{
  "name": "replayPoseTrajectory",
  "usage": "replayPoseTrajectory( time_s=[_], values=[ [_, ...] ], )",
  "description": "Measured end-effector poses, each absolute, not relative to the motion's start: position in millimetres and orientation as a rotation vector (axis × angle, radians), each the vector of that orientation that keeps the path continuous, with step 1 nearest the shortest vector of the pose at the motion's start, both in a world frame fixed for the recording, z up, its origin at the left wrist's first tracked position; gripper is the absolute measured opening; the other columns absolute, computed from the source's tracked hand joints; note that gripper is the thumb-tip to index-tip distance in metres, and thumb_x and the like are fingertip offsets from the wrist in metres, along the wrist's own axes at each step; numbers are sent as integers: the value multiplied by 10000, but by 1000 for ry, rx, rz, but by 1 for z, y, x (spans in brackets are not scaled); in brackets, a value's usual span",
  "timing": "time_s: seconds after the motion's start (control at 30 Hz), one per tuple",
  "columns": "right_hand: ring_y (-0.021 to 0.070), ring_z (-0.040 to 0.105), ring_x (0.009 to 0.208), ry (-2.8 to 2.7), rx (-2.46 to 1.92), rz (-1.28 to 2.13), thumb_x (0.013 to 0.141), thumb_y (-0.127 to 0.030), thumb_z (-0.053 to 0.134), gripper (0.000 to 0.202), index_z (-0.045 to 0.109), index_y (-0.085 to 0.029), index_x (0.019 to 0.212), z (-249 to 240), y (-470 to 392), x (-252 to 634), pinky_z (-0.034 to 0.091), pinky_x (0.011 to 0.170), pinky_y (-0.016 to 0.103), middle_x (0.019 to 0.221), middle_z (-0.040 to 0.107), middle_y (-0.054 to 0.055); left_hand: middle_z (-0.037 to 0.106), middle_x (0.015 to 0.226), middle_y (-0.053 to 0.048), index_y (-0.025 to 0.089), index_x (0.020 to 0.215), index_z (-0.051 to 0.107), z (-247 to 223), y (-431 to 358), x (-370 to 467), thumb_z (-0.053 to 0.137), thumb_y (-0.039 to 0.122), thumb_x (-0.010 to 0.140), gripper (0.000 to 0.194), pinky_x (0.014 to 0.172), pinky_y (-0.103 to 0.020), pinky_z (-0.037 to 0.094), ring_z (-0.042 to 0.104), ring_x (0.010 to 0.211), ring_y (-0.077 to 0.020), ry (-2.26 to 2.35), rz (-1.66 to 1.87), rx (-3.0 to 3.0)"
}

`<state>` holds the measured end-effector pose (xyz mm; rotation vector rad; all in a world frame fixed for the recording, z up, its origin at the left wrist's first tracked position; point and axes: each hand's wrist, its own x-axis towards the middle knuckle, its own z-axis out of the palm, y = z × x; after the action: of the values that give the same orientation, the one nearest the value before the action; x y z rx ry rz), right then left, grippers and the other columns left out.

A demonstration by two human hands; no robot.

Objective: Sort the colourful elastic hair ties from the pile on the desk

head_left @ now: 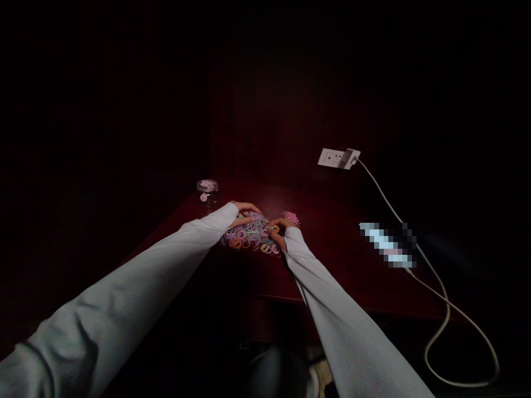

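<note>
Pile of coloured bands is spread on the dark red table, its left edge partly hidden by the left hand, thumb and fingers held apart. Right hand is narrowed at the pile's right side; whether a band is gripped cannot be told. Pink bunch is seen just beyond it, clear jar at far left. Pixelated object and cable are placed well right
</note>
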<state>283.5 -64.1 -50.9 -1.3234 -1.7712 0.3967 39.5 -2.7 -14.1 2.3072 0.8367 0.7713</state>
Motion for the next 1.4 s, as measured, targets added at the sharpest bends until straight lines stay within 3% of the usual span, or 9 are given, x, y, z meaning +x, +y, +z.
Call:
replayPoseTrajectory(
  time_s=[0.23, 0.43, 0.57, 0.87, 1.1, 1.4],
  values=[
    [211, 642, 824, -1774, -1320, 391, 796, -283, 729, 144, 781, -237, 922, -51, -63, 284, 525, 837, 343, 927, 726, 39, 803, 1138, -66, 212, 1294, 744, -14, -3, 41, 639, 327, 935, 391, 828, -298, 582, 737, 977, -204, 829, 841, 2321],
    [244, 656, 938, -1817, -1319, 337, 801, -292, 774, 160, 804, -254, 953, -53, -61, 284, 510, 954, 395, 981, 729, 51, 820, 1175, -35, 241, 1228, 791, -18, 5, 39, 632, 259, 911, 355, 1010, -342, 532, 742, 1107, -237, 818, 751, 2538],
    [253, 645, 982, -1834, -1302, 303, 811, -312, 795, 161, 815, -270, 965, -55, -59, 284, 483, 1011, 425, 1006, 740, 50, 784, 1313, -52, 243, 1197, 796, -21, 10, 37, 607, 225, 912, 343, 1133, -392, 471, 705, 1234, -253, 688, 734, 2646],
    [273, 587, 1052, -1896, -1334, 306, 828, -321, 817, 131, 842, -299, 955, -49, -67, 277, 446, 1013, 441, 1050, 732, 54, 729, 1380, -65, 249, 1278, 740, -12, 1, 37, 651, 244, 926, 363, 1130, -400, 430, 633, 1284, -274, 569, 688, 2792],
    [287, 549, 1132, -1964, -1364, 327, 833, -329, 847, 98, 844, -296, 925, -46, -72, 274, 418, 1048, 450, 1095, 707, 59, 763, 1236, -64, 208, 1038, 745, -11, 0, 40, 616, 272, 959, 164, 1055, -333, 446, 661, 1164, -229, 590, 744, 2784],
    [269, 572, 1094, -1958, -1313, 320, 831, -357, 831, 91, 819, -280, 880, -54, -64, 279, 421, 1032, 440, 1050, 718, 53, 771, 1218, -38, 228, 997, 752, -5, -10, 38, 568, 225, 942, 192, 1022, -329, 425, 646, 1151, -221, 633, 710, 2811]
  ],
)
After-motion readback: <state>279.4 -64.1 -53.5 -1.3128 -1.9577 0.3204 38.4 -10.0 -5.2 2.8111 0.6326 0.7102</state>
